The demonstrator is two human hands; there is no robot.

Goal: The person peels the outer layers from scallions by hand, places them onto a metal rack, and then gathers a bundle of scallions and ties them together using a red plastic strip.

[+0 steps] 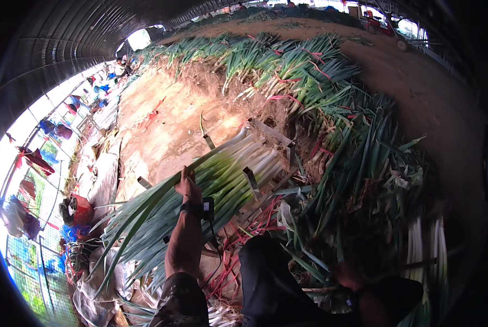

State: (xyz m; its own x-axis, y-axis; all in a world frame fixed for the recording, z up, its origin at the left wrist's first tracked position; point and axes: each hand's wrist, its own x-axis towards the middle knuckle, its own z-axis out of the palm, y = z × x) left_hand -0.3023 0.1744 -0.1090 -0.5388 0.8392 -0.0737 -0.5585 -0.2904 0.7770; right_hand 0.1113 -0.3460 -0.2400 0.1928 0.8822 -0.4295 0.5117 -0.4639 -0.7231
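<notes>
1. A thick bunch of white-stemmed leeks with long green leaves (227,174) lies across a low wooden rack with upright metal posts (251,181), root ends over the rack's right side, leaves spilling past its left.
2. The left hand (188,188) is above the rack's middle, its fingers curled and pinching the leaves of an outermost leek (170,180) along the bunch's far edge; a black wrist device (207,209) sits behind it.
3. The right hand (351,276), in deep shadow, is right of the rack and nearer the wearer, beside loose leeks; whether its fingers are spread or pressed together I cannot tell.
4. Just on the near side of the rack lies a tangle of thin red ties (230,264).
5. Right of the rack and curving beyond it runs a long heap of green leeks (372,128), some tied with pinkish-red strips.
6. Beyond the rack stretches bare tan ground (173,120).
7. Well left of the rack stands a rounded red container (81,210).
</notes>
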